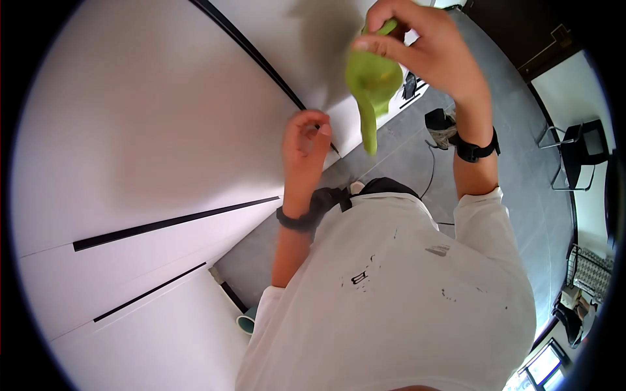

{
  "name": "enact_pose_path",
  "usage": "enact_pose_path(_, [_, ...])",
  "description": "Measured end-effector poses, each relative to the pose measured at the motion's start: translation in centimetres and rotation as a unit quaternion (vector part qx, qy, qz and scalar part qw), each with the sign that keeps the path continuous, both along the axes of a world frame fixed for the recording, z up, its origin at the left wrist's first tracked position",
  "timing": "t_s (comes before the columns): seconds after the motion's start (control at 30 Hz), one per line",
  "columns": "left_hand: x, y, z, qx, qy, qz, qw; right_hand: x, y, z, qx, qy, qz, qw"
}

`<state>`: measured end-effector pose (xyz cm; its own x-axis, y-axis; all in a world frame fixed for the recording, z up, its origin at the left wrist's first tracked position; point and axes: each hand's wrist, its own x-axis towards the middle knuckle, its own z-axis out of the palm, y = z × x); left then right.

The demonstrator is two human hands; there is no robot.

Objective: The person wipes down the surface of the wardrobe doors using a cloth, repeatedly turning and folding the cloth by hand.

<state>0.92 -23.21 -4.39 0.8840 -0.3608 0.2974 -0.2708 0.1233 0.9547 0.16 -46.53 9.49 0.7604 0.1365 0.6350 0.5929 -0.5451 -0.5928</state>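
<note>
My right hand (417, 45) is raised at the top and pinches a soft-looking, limp green item (375, 78) between thumb and fingers. One long narrow strip of it hangs down, and a small yellowish patch shows on its side; its exact kind is unclear. Lower and to the left, my left hand (306, 143) is loosely curled, with a gap between thumb and fingers and nothing visible in it. It is in front of the black strip (251, 52) on the white cabinet front (163, 130); contact cannot be made out. Dark bands circle both wrists.
White cabinet fronts with more black strips (176, 225) run along the left. Grey floor (521, 215) spreads to the right, with a thin dark cable (432, 173). A black chair (580, 143) stands at the far right. A teal round container (246, 322) is low beside the cabinet.
</note>
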Motion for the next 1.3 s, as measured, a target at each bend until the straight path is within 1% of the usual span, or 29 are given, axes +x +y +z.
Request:
enact_pose_path(0.03, [0.0,-0.3,1.0,0.003,0.002,-0.001,1.000,0.3,0.1,-1.0,-0.043,-0.009,0.000,0.999])
enact_pose_path(0.1, [0.0,-1.5,3.7,0.039,-0.050,0.001,0.998,0.0,0.2,-1.4,-0.057,0.017,0.021,0.998])
enact_pose_path(0.13, [-0.2,-2.2,4.4,0.040,-0.048,0.003,0.998,-0.2,0.4,-1.4,-0.074,0.040,0.042,0.996])
enact_pose_path(0.2, [-0.5,-3.8,5.2,0.093,-0.068,-0.008,0.993,-0.3,0.8,-2.2,-0.072,0.050,0.037,0.995])
enact_pose_path(0.23, [-0.2,-4.0,4.6,0.091,-0.067,-0.011,0.994,-0.3,1.0,-3.3,-0.076,0.024,0.033,0.996])
enact_pose_path(0.27, [0.4,-3.9,3.5,0.093,-0.033,-0.052,0.994,-0.3,1.1,-4.0,-0.082,-0.003,0.027,0.996])
enact_pose_path(0.3, [0.9,-3.6,2.4,0.094,0.000,-0.093,0.991,-0.5,1.3,-4.4,-0.070,0.011,0.020,0.997])
enact_pose_path(0.33, [1.0,-3.2,1.7,0.090,0.000,-0.098,0.991,-0.7,1.4,-4.8,-0.073,0.013,0.015,0.997])
enact_pose_path(0.4, [1.2,-2.2,0.5,0.094,0.098,-0.109,0.985,-1.0,1.2,-5.6,0.002,0.038,-0.034,0.999])
enact_pose_path(0.43, [1.2,-1.6,0.0,0.133,0.069,-0.114,0.982,-1.4,1.1,-6.3,0.044,0.067,-0.050,0.996])
enact_pose_path(0.47, [1.1,-1.0,-0.6,0.130,0.072,-0.119,0.982,-1.7,1.3,-7.0,0.041,0.070,-0.054,0.995])
enact_pose_path(0.53, [0.6,-0.1,-1.9,0.186,0.089,-0.164,0.965,-2.4,1.6,-8.3,0.125,0.063,-0.076,0.987])
enact_pose_path(0.57, [0.3,0.5,-2.8,0.198,0.085,-0.190,0.958,-2.6,1.6,-9.1,0.138,0.075,-0.076,0.985])
enact_pose_path(0.6, [0.0,1.6,-4.1,0.215,0.124,-0.232,0.941,-2.8,1.7,-10.0,0.137,0.074,-0.080,0.985])
enact_pose_path(0.63, [-0.4,2.7,-5.2,0.232,0.160,-0.271,0.921,-2.8,1.9,-10.9,0.160,0.095,-0.084,0.979])
enact_pose_path(0.67, [-1.2,3.4,-5.6,0.260,0.162,-0.266,0.914,-2.7,2.1,-11.5,0.184,0.115,-0.087,0.972])
enact_pose_path(0.7, [-1.9,4.5,-7.3,0.296,0.137,-0.237,0.915,-2.7,2.2,-11.7,0.185,0.128,-0.086,0.970])
enact_pose_path(0.73, [-2.6,4.9,-6.9,0.247,0.162,-0.234,0.926,-2.5,2.3,-12.3,0.187,0.124,-0.083,0.971])
enact_pose_path(0.8, [-3.0,6.5,-6.8,0.270,0.192,-0.220,0.917,-2.3,3.1,-13.6,0.223,0.191,-0.064,0.954])
enact_pose_path(0.87, [-2.9,8.4,-7.0,0.286,0.193,-0.213,0.914,-1.7,3.7,-14.2,0.217,0.184,-0.056,0.957])
enact_pose_path(0.93, [-2.7,9.7,-7.0,0.298,0.196,-0.206,0.911,-1.3,4.3,-14.8,0.281,0.184,-0.083,0.938])
enact_pose_path(0.97, [-2.5,10.4,-6.9,0.312,0.200,-0.201,0.907,-1.2,4.4,-14.6,0.280,0.185,-0.078,0.939])
enact_pose_path(1.03, [-2.5,12.0,-6.2,0.327,0.210,-0.190,0.901,-1.1,4.8,-14.2,0.363,0.195,-0.102,0.906])
enact_pose_path(1.1, [-2.0,13.0,-5.1,0.319,0.181,-0.197,0.909,-1.2,5.2,-14.2,0.365,0.186,-0.093,0.907])
enact_pose_path(1.13, [-1.9,13.3,-4.5,0.318,0.184,-0.181,0.912,-1.2,5.3,-14.0,0.367,0.171,-0.089,0.910])
enact_pose_path(1.17, [-1.8,14.0,-4.3,0.316,0.165,-0.167,0.919,-1.2,5.7,-13.5,0.342,0.178,-0.103,0.917])
enact_pose_path(1.23, [-1.7,14.9,-3.5,0.312,0.144,-0.150,0.927,-1.2,6.3,-13.0,0.335,0.181,-0.098,0.919])
enact_pose_path(1.3, [-1.5,15.3,-2.4,0.253,0.146,-0.096,0.952,-0.8,6.8,-12.2,0.331,0.179,-0.097,0.921])
